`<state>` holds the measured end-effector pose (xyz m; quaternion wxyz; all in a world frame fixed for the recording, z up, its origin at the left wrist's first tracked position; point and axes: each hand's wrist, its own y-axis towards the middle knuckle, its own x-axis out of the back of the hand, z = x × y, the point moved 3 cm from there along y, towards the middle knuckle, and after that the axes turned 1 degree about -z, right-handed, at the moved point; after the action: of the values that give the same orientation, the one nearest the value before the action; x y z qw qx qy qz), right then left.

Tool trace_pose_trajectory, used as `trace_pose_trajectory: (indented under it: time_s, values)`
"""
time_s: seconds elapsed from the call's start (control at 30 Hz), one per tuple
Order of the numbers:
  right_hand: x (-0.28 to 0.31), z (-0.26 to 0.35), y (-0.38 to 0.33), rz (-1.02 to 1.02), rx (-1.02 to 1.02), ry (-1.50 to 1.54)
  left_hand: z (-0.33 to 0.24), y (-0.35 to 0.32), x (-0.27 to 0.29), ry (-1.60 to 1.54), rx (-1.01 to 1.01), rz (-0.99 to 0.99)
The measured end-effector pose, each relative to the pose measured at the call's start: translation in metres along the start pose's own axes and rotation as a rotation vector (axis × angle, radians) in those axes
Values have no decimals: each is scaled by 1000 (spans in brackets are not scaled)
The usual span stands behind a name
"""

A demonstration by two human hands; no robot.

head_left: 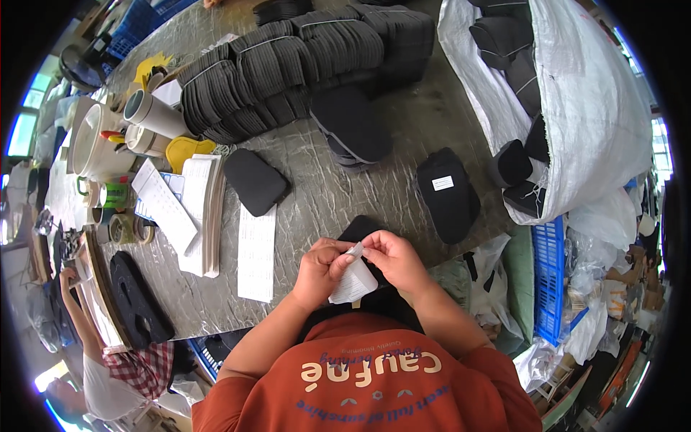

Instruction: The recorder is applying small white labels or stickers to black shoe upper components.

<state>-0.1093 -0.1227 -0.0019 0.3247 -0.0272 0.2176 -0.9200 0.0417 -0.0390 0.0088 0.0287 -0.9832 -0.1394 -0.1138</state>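
Close in front of my body, my left hand (321,272) grips a curled white label sheet (355,282) covered in small print. My right hand (394,261) pinches at its upper edge, thumb and fingertips pressed together. Below the hands lies a black foam pad (358,227), partly covered by them. To the right, a black pad (448,201) carries a small white label (442,183) on its face. Farther off, several black pads (350,126) lie in a loose pile, and a single pad (255,181) rests left of it.
Tied bundles of black pads (281,65) line the table's far side. White label sheets (256,252) and a paper stack (203,209) lie left, near cups and tape rolls (122,228). A white sack (590,108) of pads stands right, above a blue crate (548,281). Another person (119,374) is at lower left.
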Motion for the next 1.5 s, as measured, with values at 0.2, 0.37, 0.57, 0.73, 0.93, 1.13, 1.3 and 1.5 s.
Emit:
trace_pose_trajectory:
  time_s: [0.2,0.37,0.57,0.73,0.93,1.13,1.3,1.5]
  values:
    - [-21,37,-12,-53,854,-466,13,-14,10,144,571,-12]
    - [4,20,5,-198,405,-374,1,-29,7,451,98,217]
    - [8,-13,24,-134,202,-385,-1,-32,-14,637,-286,322]
    - [6,-14,25,-158,218,-463,2,-32,-15,624,-285,302]
    - [3,-10,26,-165,251,-537,1,-31,-16,635,-275,308]
    - [3,-14,28,-172,248,-557,-3,-30,-15,637,-225,329]
    - [5,-19,28,-197,238,-520,-4,-28,-22,779,-241,417]
    - [1,-17,31,-275,214,-549,-3,-29,-27,847,-228,456]
